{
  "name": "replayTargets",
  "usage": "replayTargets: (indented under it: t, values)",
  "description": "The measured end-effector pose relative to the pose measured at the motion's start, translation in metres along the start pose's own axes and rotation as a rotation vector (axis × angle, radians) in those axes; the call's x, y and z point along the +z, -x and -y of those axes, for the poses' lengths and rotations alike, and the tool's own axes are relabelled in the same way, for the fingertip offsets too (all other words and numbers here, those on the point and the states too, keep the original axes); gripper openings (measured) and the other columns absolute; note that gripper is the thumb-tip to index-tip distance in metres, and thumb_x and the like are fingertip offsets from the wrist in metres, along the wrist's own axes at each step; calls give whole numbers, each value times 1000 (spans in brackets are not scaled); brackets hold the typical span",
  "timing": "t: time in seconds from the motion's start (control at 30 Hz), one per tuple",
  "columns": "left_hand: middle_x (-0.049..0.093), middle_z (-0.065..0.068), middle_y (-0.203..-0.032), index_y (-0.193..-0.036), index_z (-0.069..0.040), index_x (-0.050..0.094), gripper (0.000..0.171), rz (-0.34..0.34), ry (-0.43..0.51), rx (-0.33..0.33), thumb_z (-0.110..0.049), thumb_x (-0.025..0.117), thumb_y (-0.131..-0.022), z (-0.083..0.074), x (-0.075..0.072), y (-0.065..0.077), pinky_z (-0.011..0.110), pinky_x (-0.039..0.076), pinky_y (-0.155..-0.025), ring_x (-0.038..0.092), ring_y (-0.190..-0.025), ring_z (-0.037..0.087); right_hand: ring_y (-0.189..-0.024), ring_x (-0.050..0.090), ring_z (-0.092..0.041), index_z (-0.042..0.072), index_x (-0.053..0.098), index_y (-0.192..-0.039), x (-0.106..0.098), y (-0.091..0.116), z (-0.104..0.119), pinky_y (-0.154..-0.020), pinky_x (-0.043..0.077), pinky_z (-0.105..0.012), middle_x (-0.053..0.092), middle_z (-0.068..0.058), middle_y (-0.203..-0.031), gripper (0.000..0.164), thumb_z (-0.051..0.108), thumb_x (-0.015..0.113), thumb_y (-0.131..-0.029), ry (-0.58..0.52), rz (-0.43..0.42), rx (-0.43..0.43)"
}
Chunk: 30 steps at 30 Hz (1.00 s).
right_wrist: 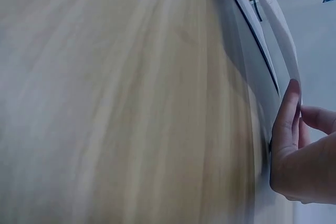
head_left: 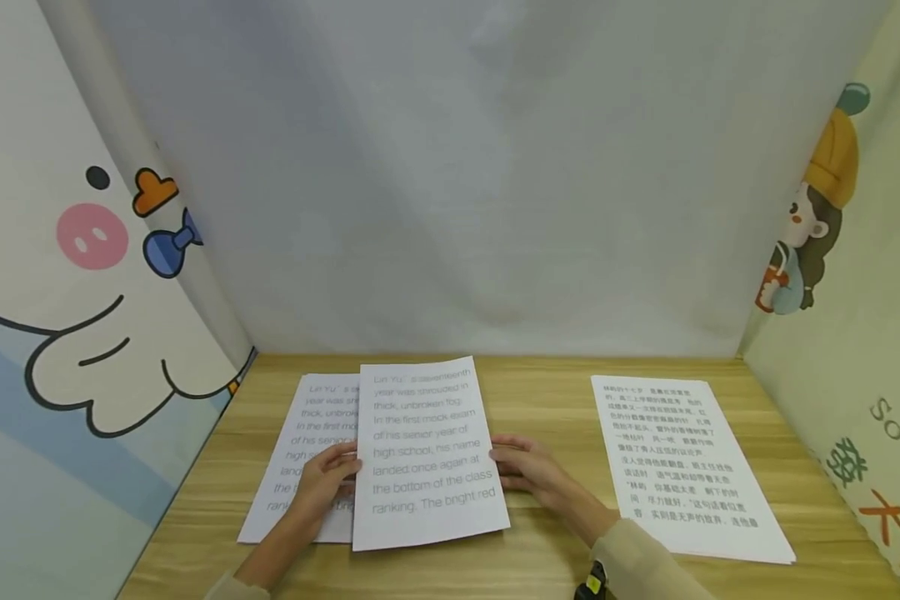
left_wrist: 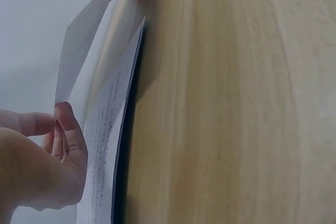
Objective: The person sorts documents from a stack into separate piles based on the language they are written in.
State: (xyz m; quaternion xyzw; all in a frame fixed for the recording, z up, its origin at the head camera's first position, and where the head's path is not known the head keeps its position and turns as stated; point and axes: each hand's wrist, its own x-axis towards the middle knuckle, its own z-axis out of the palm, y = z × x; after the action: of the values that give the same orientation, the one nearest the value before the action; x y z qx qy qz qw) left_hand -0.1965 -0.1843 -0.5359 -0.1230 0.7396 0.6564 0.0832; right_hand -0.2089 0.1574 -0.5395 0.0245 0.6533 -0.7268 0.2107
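Observation:
Both hands hold up a sheet of paper (head_left: pixel 427 454) printed with English text. My left hand (head_left: pixel 321 487) pinches its left edge between thumb and fingers, and my right hand (head_left: pixel 540 475) pinches the right edge. In the left wrist view the raised sheet (left_wrist: pixel 79 45) stands above the table, tilted, with the left hand (left_wrist: pixel 52 156) at its near edge. The right wrist view shows the sheet bowed slightly, its edge in the right hand (right_wrist: pixel 299 140). Below and to the left lies a stack of paper (head_left: pixel 270 492) with matching English text, partly covered by the held sheet.
On the right of the wooden table (head_left: pixel 555 400) lies another stack of paper (head_left: pixel 682 467) printed with Chinese text. A pale backdrop (head_left: pixel 457 183) rises behind the table, and panels with cartoon drawings stand at both sides. A dark watch (head_left: pixel 591 583) is on the right wrist.

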Motion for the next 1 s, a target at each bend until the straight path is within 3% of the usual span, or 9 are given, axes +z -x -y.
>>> replayTargets:
  t: [0.43,0.57,0.7,1.0]
  values:
    - [71,-7,-98,-142,1,52,46,-45,9,-24,-13,62,-100,0,-33,-6,22,56,-73,65,-86,8,-90,69,-12,-7,50,-141,36,-15,3,-74,59,-24,73,-5,-110,49,14,63,-99,-11,-1,-23]
    - [71,-11,-95,-145,-2,52,47,-60,8,-42,-17,61,-101,-1,-45,-9,21,55,-73,63,-87,8,-91,70,-12,-7,51,-141,51,-15,5,-75,60,-24,72,-14,-117,48,15,62,-100,7,-5,-61]
    - [69,-15,-96,-147,-6,52,49,-88,-1,-66,-23,62,-101,-2,-59,-12,20,53,-74,61,-89,8,-91,72,-14,-8,52,-138,65,-18,5,-76,62,-26,71,-22,-122,44,11,61,-100,14,-2,-93]
    - [65,-14,-105,-151,-12,50,55,-119,-18,-121,-28,64,-100,-8,-79,-15,19,51,-76,58,-95,8,-92,72,-15,-8,54,-136,89,-29,6,-79,62,-29,70,-24,-125,41,7,62,-99,-15,4,-96]
